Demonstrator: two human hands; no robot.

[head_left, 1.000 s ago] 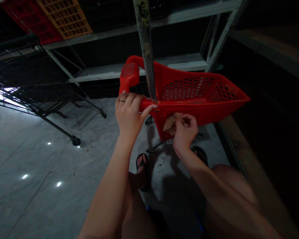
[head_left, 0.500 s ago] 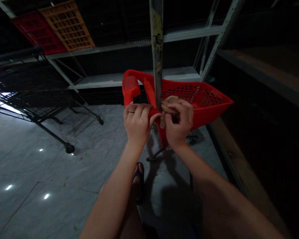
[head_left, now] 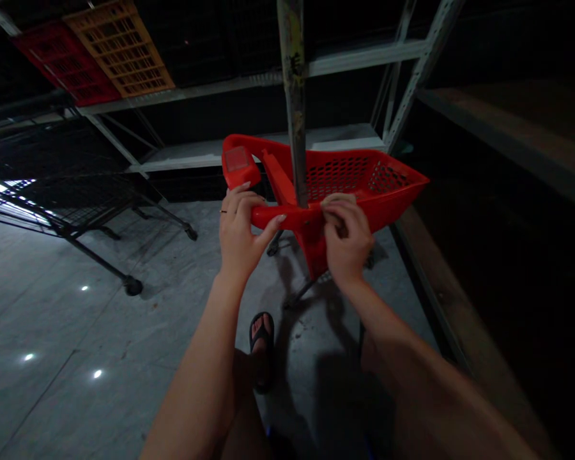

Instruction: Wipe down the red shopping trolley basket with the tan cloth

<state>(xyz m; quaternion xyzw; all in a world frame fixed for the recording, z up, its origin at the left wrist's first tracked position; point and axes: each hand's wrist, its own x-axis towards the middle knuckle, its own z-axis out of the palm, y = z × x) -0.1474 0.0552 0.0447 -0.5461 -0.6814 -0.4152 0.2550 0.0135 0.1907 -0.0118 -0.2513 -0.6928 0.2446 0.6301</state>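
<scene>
**Cloth (head_left: 341, 199) at a red cart (head_left: 311, 246)**

Left hand (head_left: 239, 230) curls around the handle (head_left: 271, 218); right hand (head_left: 349, 239) pinches the cloth at the cart's near edge. Cloth: probably light, limp, best bunched. Cart: apparently stiff plastic, liable to roll; steady by handle.

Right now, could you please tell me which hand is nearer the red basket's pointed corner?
Right: the right hand pinches a beige cloth at the rim, left of the pointed corner; the left hand is farther away, on the red handle.
</scene>
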